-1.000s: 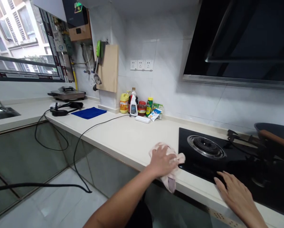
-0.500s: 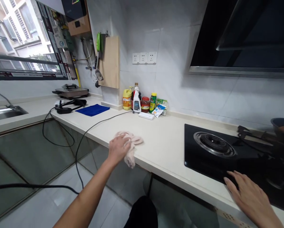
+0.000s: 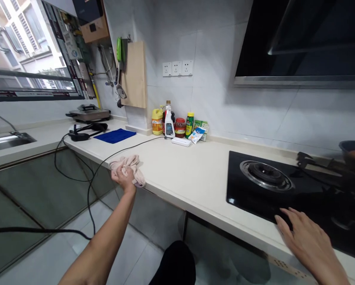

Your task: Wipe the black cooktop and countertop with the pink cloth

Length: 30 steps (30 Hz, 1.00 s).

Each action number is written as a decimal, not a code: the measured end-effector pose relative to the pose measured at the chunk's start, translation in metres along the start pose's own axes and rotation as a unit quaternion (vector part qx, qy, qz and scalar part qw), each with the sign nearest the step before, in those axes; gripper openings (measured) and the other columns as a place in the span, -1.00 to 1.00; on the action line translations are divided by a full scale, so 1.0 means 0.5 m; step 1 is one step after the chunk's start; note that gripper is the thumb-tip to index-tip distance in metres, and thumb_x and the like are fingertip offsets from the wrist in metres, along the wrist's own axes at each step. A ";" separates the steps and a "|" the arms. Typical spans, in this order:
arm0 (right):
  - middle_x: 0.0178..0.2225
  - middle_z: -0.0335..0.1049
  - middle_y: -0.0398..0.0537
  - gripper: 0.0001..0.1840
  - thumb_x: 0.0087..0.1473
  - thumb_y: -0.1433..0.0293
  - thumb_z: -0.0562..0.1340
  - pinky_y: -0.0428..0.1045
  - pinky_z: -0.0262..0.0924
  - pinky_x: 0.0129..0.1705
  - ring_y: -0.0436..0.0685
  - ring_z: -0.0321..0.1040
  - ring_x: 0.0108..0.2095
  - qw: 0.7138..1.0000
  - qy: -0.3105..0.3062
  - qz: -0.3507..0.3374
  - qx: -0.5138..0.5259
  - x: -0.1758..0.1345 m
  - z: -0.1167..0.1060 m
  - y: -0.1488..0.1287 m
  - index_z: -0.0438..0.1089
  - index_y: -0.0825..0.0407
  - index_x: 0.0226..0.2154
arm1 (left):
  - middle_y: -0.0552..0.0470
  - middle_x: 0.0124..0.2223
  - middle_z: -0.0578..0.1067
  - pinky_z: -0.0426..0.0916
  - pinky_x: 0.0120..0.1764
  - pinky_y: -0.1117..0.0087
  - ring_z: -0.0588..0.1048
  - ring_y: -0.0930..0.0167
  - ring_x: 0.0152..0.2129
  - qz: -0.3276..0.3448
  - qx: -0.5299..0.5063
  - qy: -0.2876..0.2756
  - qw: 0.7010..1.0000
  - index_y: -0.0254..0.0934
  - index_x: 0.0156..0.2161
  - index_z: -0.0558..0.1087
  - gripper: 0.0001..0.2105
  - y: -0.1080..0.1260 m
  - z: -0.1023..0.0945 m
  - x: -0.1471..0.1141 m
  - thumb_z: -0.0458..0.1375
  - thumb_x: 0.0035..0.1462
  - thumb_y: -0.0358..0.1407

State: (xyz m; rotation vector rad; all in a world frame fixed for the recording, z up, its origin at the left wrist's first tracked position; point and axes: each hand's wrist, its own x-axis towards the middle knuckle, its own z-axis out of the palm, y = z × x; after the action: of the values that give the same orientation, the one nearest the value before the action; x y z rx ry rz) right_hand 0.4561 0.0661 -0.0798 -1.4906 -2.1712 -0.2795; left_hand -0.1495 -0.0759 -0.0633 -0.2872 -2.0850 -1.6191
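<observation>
My left hand (image 3: 124, 178) grips a crumpled pale pink cloth (image 3: 132, 161) at the front edge of the white countertop (image 3: 183, 170). Part of the cloth hangs by the edge, and the black cable (image 3: 118, 152) runs right beside it. My right hand (image 3: 308, 233) rests with fingers spread at the front edge of the black glass stove (image 3: 254, 204), holding nothing. A round burner (image 3: 264, 174) lies beyond that hand.
A blue cloth (image 3: 114, 135) lies flat at the left, near a black device (image 3: 85, 132). Against the wall stand a white spray bottle (image 3: 169, 124), a yellow jug (image 3: 157, 122), a red-lidded jar (image 3: 180, 128) and packets (image 3: 196, 134). A pan (image 3: 354, 152) sits at the far right.
My left hand has moved left along the counter edge with the pink cloth, closer to the cable. My right hand stays by the stove, and the view has shifted slightly.
</observation>
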 end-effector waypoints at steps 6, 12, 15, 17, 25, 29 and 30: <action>0.17 0.34 0.20 -0.24 0.27 -0.07 -0.19 0.39 0.11 0.22 0.46 0.25 0.20 1.000 -0.012 0.009 -0.002 0.001 -0.006 -0.008 0.39 0.08 0.10 | -0.26 0.35 0.06 0.20 0.28 0.04 0.10 0.09 0.36 0.043 -0.036 -0.002 0.998 -0.23 0.14 0.30 -0.63 0.032 0.001 -0.191 0.11 0.24 -0.27; 0.15 0.37 0.22 -0.23 0.25 -0.07 -0.19 0.39 0.10 0.22 0.46 0.24 0.20 1.000 0.001 0.009 0.021 0.003 -0.007 -0.012 0.42 0.08 0.06 | -0.22 0.41 0.07 0.28 0.24 -0.01 0.03 0.14 0.41 0.148 -0.064 -0.102 0.982 -0.08 0.24 0.21 -0.60 0.086 -0.064 -0.450 0.02 0.33 -0.23; 0.14 0.37 0.21 -0.25 0.24 -0.05 -0.17 0.38 0.11 0.22 0.45 0.24 0.20 1.000 0.004 0.010 0.029 0.004 -0.006 -0.011 0.43 0.07 0.05 | -0.29 0.48 -0.13 0.23 0.22 -0.20 -0.10 0.00 0.43 0.287 -0.055 -0.197 0.936 -0.07 0.29 0.13 -0.45 0.087 -0.097 -0.550 0.13 0.23 -0.18; 0.14 0.37 0.19 -0.27 0.25 -0.04 -0.16 0.37 0.11 0.22 0.43 0.24 0.20 0.999 0.003 0.012 0.032 0.004 -0.007 -0.009 0.42 0.06 0.07 | -0.33 0.49 -0.23 0.18 0.19 -0.33 -0.17 -0.15 0.42 0.388 -0.052 -0.225 0.892 -0.08 0.29 0.12 -0.28 0.079 -0.111 -0.578 0.30 0.07 -0.13; 0.18 0.34 0.14 -0.30 0.28 -0.04 -0.14 0.34 0.06 0.27 0.39 0.22 0.23 1.000 -0.007 0.010 0.024 -0.002 -0.014 -0.010 0.39 0.04 0.11 | -0.26 0.44 0.12 -0.05 0.29 -0.25 0.10 -0.03 0.38 0.579 0.021 -0.244 0.778 0.02 0.17 0.36 -0.39 0.066 -0.140 -0.387 0.41 0.00 -0.29; 0.18 0.34 0.15 -0.31 0.28 -0.04 -0.14 0.36 0.07 0.26 0.42 0.20 0.24 1.000 -0.005 0.011 0.020 -0.004 -0.013 -0.010 0.38 0.04 0.11 | -0.20 0.38 0.29 -0.17 0.31 -0.21 0.16 0.03 0.35 0.556 0.150 -0.288 0.765 0.00 0.21 0.38 -0.42 0.049 -0.154 -0.234 0.33 0.07 -0.36; 0.18 0.34 0.15 -0.31 0.28 -0.04 -0.13 0.36 0.07 0.26 0.42 0.20 0.24 1.000 -0.005 0.010 0.020 -0.004 -0.013 -0.010 0.38 0.04 0.11 | -0.19 0.38 0.29 -0.17 0.31 -0.20 0.15 0.03 0.36 0.544 0.171 -0.294 0.767 -0.01 0.21 0.38 -0.42 0.040 -0.156 -0.198 0.31 0.07 -0.35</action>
State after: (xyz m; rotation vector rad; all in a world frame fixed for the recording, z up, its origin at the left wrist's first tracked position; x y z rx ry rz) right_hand 0.4537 0.0597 -0.0745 -1.4944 -2.1561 -0.2206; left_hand -0.0363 -0.1324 -0.0805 -1.6672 -1.8570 -0.4293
